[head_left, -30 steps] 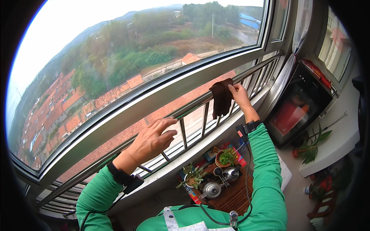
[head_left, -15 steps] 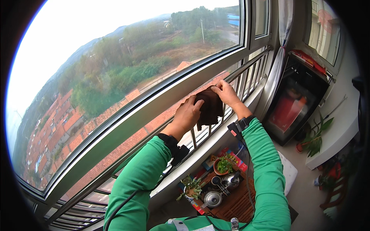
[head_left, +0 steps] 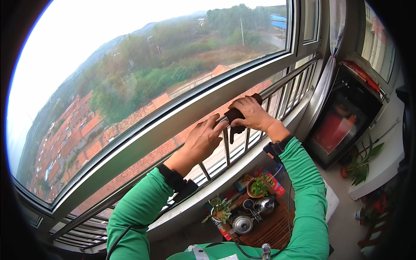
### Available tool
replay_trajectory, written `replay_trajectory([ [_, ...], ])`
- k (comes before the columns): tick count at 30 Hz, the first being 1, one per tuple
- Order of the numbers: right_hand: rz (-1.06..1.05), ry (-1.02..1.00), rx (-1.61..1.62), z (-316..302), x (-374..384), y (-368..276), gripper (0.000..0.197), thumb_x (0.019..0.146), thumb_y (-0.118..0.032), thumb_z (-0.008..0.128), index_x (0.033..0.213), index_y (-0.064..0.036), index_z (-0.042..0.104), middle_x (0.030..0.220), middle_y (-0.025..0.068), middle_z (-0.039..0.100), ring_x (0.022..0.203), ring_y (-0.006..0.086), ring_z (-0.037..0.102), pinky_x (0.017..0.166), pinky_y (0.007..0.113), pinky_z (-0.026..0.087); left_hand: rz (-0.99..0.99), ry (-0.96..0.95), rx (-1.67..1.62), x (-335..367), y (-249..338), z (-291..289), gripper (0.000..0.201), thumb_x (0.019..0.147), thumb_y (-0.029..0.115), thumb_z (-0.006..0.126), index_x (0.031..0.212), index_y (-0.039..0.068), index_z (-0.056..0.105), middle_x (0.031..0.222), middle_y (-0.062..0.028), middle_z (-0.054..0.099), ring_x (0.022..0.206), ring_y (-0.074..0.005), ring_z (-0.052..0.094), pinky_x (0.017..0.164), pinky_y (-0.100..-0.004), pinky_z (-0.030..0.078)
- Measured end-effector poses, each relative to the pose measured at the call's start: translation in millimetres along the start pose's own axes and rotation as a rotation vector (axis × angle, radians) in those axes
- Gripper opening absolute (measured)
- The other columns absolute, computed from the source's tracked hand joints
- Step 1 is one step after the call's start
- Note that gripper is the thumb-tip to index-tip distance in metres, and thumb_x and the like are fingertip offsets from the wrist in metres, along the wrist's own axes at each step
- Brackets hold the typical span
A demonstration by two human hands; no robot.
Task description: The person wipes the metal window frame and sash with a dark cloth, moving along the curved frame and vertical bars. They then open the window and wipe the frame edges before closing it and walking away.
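Observation:
A dark brown cloth (head_left: 235, 116) is folded over the top rail of a metal railing (head_left: 281, 83), with one end hanging below it. My right hand (head_left: 252, 113) is closed over the cloth and the rail together, the cloth showing on both sides of the fingers. To the left, my left hand (head_left: 200, 141) rests on the same rail with its fingers apart, their tips close to the cloth's left edge. Nothing shows in the left hand. Both wrists wear black bands, and a dark cable runs along each green sleeve.
A large window (head_left: 143, 78) lies beyond the railing. Below stands a slatted wooden table (head_left: 264, 227) with potted plants (head_left: 258, 187), a metal teapot (head_left: 242, 224) and a kettle. At right are a tied curtain (head_left: 326, 78), a black glass-fronted cabinet (head_left: 342, 125) and a leafy plant (head_left: 368, 160).
The cloth, held up spread between both hands before, is now draped over the rail. My right hand has closed down over it; my left hand has let go and shifted left along the rail.

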State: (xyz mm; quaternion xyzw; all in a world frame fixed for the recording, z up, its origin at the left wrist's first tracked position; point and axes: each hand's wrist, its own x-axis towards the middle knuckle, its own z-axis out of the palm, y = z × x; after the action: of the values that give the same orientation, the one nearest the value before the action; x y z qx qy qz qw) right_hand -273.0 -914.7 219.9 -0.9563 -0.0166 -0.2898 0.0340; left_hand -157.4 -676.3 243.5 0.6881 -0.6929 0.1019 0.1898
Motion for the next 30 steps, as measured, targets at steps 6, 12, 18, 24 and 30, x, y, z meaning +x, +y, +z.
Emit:
replay_trajectory([
  [6, -0.04, -0.121, -0.049, 9, 6, 11, 0.063, 0.073, -0.049, 0.082, 0.122, -0.0145, 0.063, 0.115, 0.0108, 0.063, 0.119, 0.0331, 0.054, 0.109, 0.047, 0.037, -0.048, -0.021, 0.077, -73, -14, -46, 0.054, 0.086, 0.014, 0.074, 0.134, 0.007, 0.05, 0.129, -0.019, 0.057, 0.108, -0.0392, 0.064, 0.088, -0.0464, 0.054],
  [12, 0.047, -0.022, -0.082, -14, -12, 92, 0.065, 0.059, -0.034, 0.092, 0.116, -0.0176, 0.066, 0.117, 0.0062, 0.063, 0.124, 0.0316, 0.052, 0.117, 0.045, 0.034, -0.364, -0.204, 0.139, -171, -34, -90, 0.067, 0.081, 0.019, 0.082, 0.137, 0.0, 0.05, 0.107, -0.0208, 0.069, 0.092, -0.0404, 0.068, 0.081, -0.0459, 0.054],
  [18, 0.342, -0.09, -0.217, -20, -25, 153, 0.063, 0.064, -0.029, 0.09, 0.121, -0.0187, 0.064, 0.127, 0.0093, 0.06, 0.129, 0.0343, 0.048, 0.115, 0.047, 0.033, -0.437, -0.135, 0.22, -235, -44, -117, 0.051, 0.077, 0.021, 0.085, 0.117, 0.004, 0.059, 0.093, -0.0162, 0.069, 0.078, -0.0354, 0.069, 0.068, -0.0415, 0.055],
  [24, 0.252, -0.171, -0.291, -9, -11, 124, 0.05, 0.07, -0.026, 0.084, 0.114, -0.0144, 0.063, 0.12, 0.0115, 0.061, 0.12, 0.036, 0.052, 0.108, 0.047, 0.038, -0.42, -0.126, 0.29, -244, -54, -108, 0.043, 0.079, 0.02, 0.082, 0.113, 0.007, 0.058, 0.092, -0.0116, 0.068, 0.081, -0.0324, 0.069, 0.069, -0.0416, 0.055],
  [30, 0.097, -0.279, -0.203, -5, 4, 34, 0.062, 0.074, -0.014, 0.079, 0.13, -0.0123, 0.055, 0.133, 0.0162, 0.053, 0.127, 0.042, 0.045, 0.11, 0.052, 0.035, -0.447, -0.142, 0.232, -247, -52, -110, 0.04, 0.078, 0.018, 0.08, 0.108, 0.007, 0.056, 0.099, -0.014, 0.066, 0.09, -0.0353, 0.067, 0.074, -0.044, 0.054],
])
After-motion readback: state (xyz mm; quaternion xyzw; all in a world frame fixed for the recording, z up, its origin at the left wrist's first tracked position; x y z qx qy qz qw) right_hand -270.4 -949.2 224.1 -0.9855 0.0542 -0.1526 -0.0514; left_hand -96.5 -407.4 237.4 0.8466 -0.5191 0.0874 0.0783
